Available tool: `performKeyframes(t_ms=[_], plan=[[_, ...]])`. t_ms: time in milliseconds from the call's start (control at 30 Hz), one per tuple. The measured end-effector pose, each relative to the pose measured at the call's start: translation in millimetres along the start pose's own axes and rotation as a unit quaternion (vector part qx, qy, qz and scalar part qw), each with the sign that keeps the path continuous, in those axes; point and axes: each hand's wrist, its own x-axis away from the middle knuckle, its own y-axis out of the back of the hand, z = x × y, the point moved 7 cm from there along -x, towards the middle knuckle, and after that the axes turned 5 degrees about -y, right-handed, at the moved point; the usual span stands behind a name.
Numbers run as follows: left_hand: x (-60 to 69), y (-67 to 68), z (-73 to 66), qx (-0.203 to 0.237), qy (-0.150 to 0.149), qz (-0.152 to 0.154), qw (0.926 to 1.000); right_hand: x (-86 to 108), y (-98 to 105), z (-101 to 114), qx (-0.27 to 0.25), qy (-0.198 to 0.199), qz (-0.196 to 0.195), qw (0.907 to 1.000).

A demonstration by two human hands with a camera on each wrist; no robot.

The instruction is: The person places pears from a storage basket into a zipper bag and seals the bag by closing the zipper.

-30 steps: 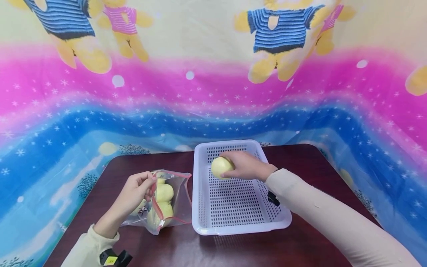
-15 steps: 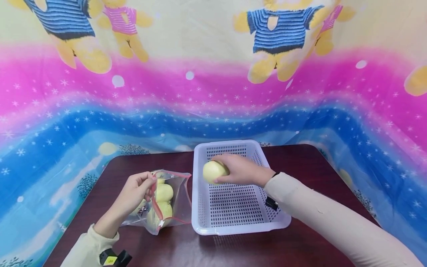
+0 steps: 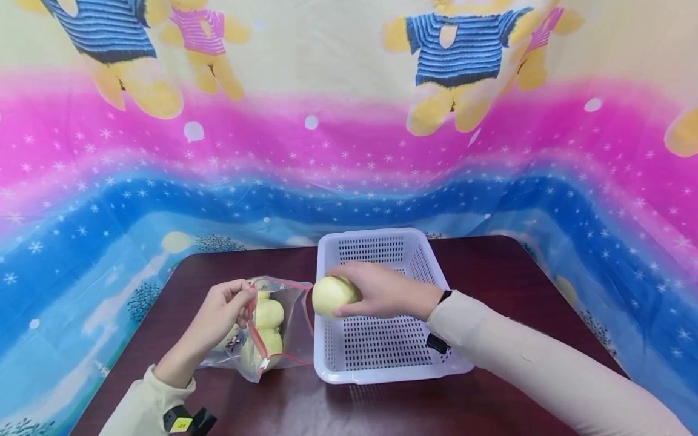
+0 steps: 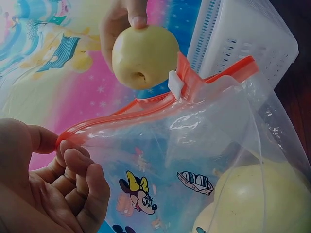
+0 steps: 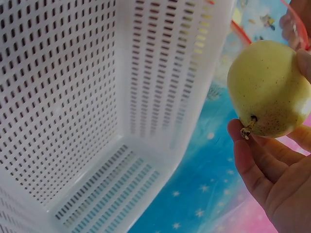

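A clear zip bag [image 3: 297,327] with a red edge lies on the left half of the table, its mouth held apart, with several yellow-green fruits [image 3: 268,314] inside. The left hand [image 3: 220,315] pinches the bag's red edge [image 4: 116,119] between thumb and finger. Over the left rim of the white basket, the right hand [image 3: 378,289] grips one round yellow-green fruit [image 3: 334,297], just right of the bag's mouth. In the right wrist view, fingers [image 5: 255,170] curl round this fruit [image 5: 267,87], its stem showing.
The white perforated basket [image 3: 392,376] stands on the dark red table [image 3: 294,412], close beside the bag; no fruit shows inside it. A printed cloth [image 3: 349,151] hangs behind the table and along both sides.
The right hand has carried the fruit leftward and slightly nearer, from above the basket's middle to its left rim. The left hand and bag have stayed in place.
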Motion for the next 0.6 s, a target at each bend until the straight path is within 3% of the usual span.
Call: performKeyframes(t_ms=[300, 600], plan=[[0.2, -0.6, -1.1, 0.007, -0.004, 0.001, 1.0, -2.5, -7.7, 20.7, 0.022, 0.028, -0.006, 0.9994], [0.3, -2.1, -0.7, 0.004, -0.004, 0.001, 1.0, -9.0, -21.1, 33.1, 0.023, 0.014, 0.007, 0.9996]])
